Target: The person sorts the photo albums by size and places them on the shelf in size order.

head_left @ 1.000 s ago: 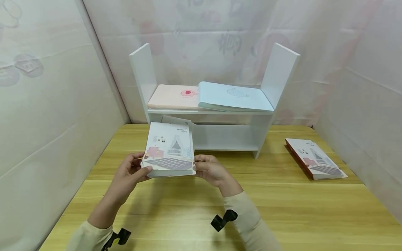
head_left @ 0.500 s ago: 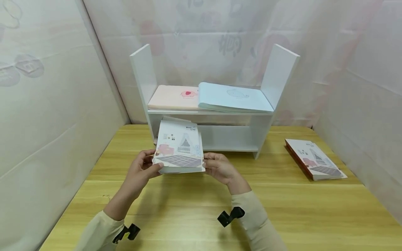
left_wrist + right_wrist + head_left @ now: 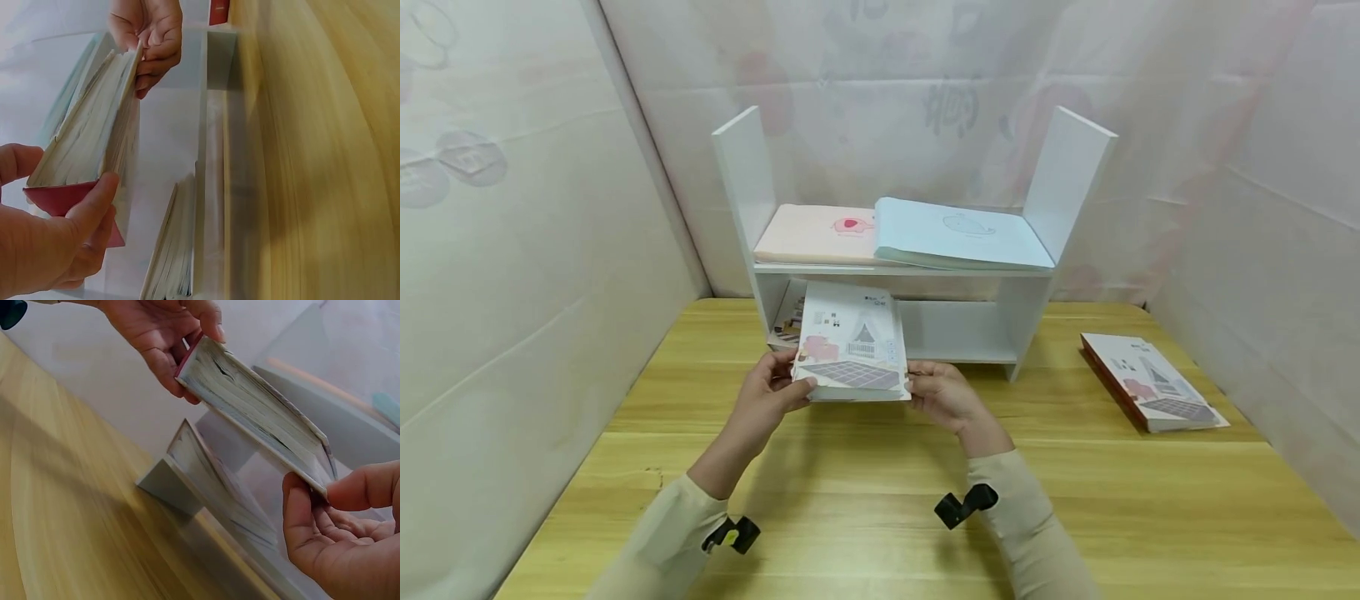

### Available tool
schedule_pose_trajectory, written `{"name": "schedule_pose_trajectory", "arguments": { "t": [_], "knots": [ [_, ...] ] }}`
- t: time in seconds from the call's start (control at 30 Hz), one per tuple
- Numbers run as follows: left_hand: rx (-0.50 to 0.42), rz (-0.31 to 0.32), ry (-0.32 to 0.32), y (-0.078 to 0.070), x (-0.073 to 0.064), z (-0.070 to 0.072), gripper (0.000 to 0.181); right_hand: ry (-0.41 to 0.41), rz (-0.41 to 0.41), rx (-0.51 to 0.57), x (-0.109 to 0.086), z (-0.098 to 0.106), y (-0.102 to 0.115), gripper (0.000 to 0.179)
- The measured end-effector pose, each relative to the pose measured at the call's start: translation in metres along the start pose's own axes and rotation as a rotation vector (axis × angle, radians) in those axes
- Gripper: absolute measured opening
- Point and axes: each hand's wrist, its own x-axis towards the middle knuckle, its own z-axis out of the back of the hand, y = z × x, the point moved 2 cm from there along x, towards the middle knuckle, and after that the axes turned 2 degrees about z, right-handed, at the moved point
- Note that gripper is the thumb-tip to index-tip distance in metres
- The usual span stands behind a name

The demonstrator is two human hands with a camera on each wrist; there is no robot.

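Both hands hold a thick book (image 3: 853, 340) with a pale illustrated cover at the front of the lower shelf, left of its middle. My left hand (image 3: 772, 390) grips the book's left side, thumb on the near corner; the left wrist view shows its red spine (image 3: 61, 197) there. My right hand (image 3: 951, 397) pinches the near right corner of the cover between thumb and fingers, seen close in the right wrist view. Another book (image 3: 789, 323) lies on the lower shelf at the left, partly hidden behind the held one.
The white two-tier desk shelf (image 3: 1070, 187) stands at the back of the wooden table (image 3: 865, 508). A pink elephant book (image 3: 805, 236) and an overlapping light blue whale book (image 3: 962, 233) lie on top. A similar illustrated book (image 3: 1153, 382) with a red spine lies on the right.
Both hands have carried the book rightward and slightly away, over the lower shelf's front. More of the book lying at the lower left now shows. The other books have not moved.
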Motion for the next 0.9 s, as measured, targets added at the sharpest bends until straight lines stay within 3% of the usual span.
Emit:
{"name": "schedule_pose_trajectory", "arguments": {
  "t": [0.37, 0.73, 0.9],
  "knots": [
    [0.003, -0.027, -0.005, 0.001, 0.019, -0.027, 0.051, -0.157, 0.018, 0.012, 0.001, 0.021, 0.0, 0.053],
    [-0.032, 0.021, -0.028, 0.005, 0.039, -0.033, 0.05, -0.259, 0.007, 0.049, 0.008, 0.026, 0.005, 0.051],
    [-0.078, 0.038, -0.073, 0.008, 0.049, -0.037, 0.046, -0.324, 0.005, 0.095, 0.01, 0.028, 0.007, 0.05]
  ]
}}
